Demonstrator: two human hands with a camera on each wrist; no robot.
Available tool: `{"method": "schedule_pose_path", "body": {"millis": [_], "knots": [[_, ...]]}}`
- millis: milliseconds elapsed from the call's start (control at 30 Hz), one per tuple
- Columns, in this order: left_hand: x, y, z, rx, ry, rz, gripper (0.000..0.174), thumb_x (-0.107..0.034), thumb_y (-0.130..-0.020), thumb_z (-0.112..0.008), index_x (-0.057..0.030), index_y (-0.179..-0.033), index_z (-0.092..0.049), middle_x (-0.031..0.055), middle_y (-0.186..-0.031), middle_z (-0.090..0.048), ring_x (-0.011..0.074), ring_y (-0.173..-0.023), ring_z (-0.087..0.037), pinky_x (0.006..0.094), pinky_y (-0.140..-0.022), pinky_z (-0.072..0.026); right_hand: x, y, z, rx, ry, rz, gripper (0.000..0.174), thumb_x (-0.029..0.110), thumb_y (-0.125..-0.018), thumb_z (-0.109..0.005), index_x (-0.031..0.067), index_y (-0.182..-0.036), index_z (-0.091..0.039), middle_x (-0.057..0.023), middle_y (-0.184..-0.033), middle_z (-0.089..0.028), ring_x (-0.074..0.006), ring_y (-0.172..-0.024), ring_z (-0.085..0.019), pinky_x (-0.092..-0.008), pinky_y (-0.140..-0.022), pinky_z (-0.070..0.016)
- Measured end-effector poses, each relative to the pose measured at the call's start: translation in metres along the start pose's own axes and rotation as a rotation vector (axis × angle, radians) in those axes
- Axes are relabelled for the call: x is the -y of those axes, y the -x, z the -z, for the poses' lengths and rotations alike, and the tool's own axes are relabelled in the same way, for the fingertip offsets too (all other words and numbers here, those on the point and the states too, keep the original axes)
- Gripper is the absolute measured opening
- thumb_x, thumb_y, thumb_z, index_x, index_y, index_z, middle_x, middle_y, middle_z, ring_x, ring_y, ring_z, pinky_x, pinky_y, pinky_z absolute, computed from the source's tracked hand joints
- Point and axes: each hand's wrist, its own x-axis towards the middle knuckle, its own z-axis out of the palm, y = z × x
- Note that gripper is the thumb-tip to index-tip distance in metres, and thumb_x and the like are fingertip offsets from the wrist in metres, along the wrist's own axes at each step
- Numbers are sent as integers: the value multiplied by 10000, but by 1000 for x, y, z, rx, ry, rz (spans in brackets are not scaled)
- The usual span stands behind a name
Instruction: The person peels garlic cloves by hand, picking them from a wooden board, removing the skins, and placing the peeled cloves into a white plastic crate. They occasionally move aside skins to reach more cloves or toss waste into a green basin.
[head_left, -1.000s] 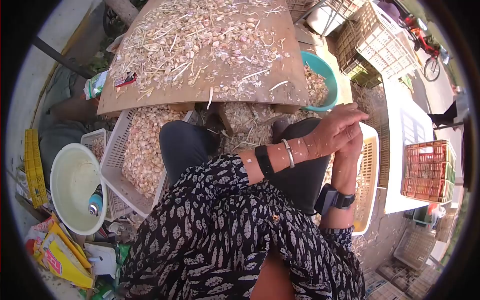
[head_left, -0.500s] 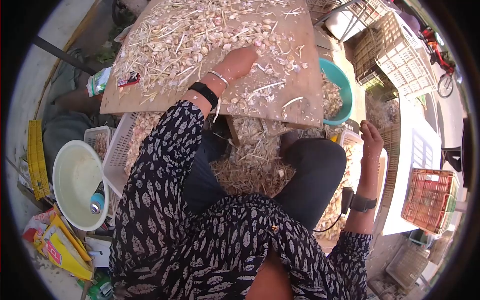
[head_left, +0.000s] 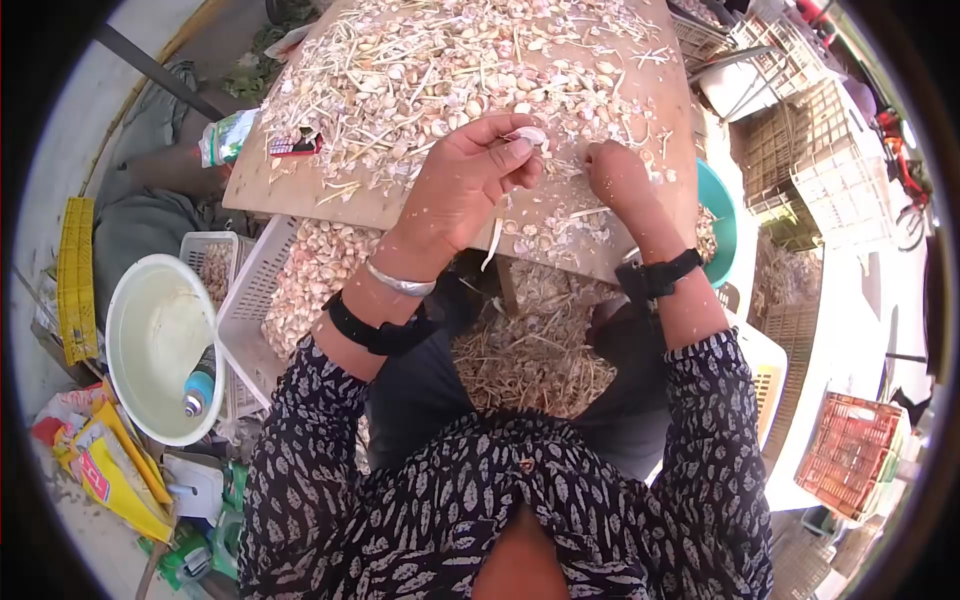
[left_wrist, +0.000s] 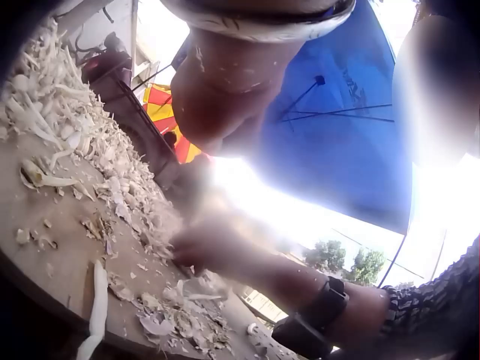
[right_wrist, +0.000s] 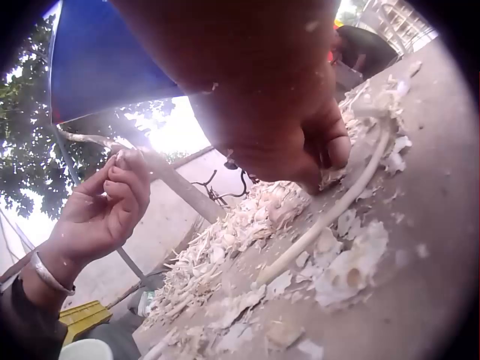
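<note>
My left hand (head_left: 465, 185), with a silver bangle at its wrist, is raised over the near part of the wooden board (head_left: 300, 190). It pinches a pale pinkish garlic clove (head_left: 530, 135) between thumb and fingers. To the right of it, my right hand (head_left: 620, 178) is lowered to the board with fingers bent downward. In the right wrist view its fingertips (right_wrist: 337, 152) reach into loose garlic skins (right_wrist: 352, 270), beside a long dry stalk (right_wrist: 330, 214); I cannot tell whether they grip anything. Piled garlic cloves and stalks (head_left: 450, 70) cover the board beyond both hands.
A white crate (head_left: 245, 315) of cloves stands under the board's left edge. Left of it is a pale basin (head_left: 150, 350) with a blue-topped bottle (head_left: 200, 385) inside. A teal basin (head_left: 727, 225) and a yellowish crate (head_left: 768, 370) stand to the right. Stalk litter (head_left: 530, 350) covers the ground between the knees.
The hands were together at the right, then parted, the left reaching onto the board. Now the left is raised with the garlic clove, and the right has come from the right-hand crate to the board.
</note>
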Motion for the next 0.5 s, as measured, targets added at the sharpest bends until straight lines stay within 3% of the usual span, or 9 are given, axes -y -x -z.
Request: {"method": "schedule_pose_path", "body": {"millis": [133,200,233,267,300,367,400,433,500], "knots": [[-45,93,-73,406,50,-473,249,-34,-842,-586,1,-1075,-505,202,-1051,-525,246,-749,-597,333,-620,-535,3,13,3,30,51,-62,137,92,-733,-521,38,-763,-644,-167,-783,-633,-313,-758,-624,-401,-688,-496],[-80,119,-103,784,233,-600,58,21,-835,-553,76,-820,-543,194,-757,-511,306,-590,-584,401,-579,-572,8,23,18,26,22,-113,131,95,-733,-530,28,-755,-640,-165,-773,-633,-293,-743,-631,-390,-681,-497],[-67,159,-115,478,298,-875,175,9,-842,-544,63,-676,-535,176,-682,-515,275,-584,-581,387,-518,-550,9,33,26,-31,-337,-217,124,102,-751,-541,21,-761,-634,-138,-751,-629,-255,-721,-627,-363,-657,-497],[-74,184,-121,414,13,-945,176,-100,-848,-616,64,-909,-611,113,-918,-595,243,-732,-649,291,-621,-591,12,41,35,-90,-699,-311,122,110,-769,-553,14,-766,-629,-110,-730,-626,-218,-699,-624,-337,-634,-496],[-78,186,-119,414,14,-935,176,-100,-848,-616,64,-909,-611,113,-918,-595,243,-732,-649,291,-621,-591,19,54,47,-87,-703,-320,122,110,-769,-553,14,-766,-629,-110,-730,-626,-218,-699,-624,-337,-634,-496],[-84,185,-116,616,-109,-1060,148,43,-766,-651,76,-901,-600,89,-993,-567,250,-869,-640,301,-790,-588,34,91,74,-41,-1399,-493,134,136,-819,-561,18,-856,-610,-58,-761,-606,-151,-682,-597,-273,-597,-478],[-69,194,-137,335,-96,-1232,114,49,-774,-640,52,-879,-596,65,-943,-564,185,-828,-650,263,-760,-588,40,110,86,-46,-1404,-504,134,136,-819,-561,18,-856,-610,-58,-761,-606,-151,-682,-597,-273,-597,-478],[-79,201,-136,339,-103,-1213,114,49,-774,-640,52,-879,-596,65,-943,-564,185,-828,-650,263,-760,-588,49,133,94,-2,-1639,-530,146,131,-837,-547,16,-916,-589,-55,-798,-601,-149,-683,-593,-253,-585,-478],[-109,209,-126,621,-212,-787,124,54,-770,-639,34,-882,-589,46,-951,-567,148,-802,-651,242,-740,-587,70,166,95,80,-1924,-594,177,122,-862,-526,11,-997,-554,-64,-860,-594,-152,-697,-591,-228,-568,-486]]}}
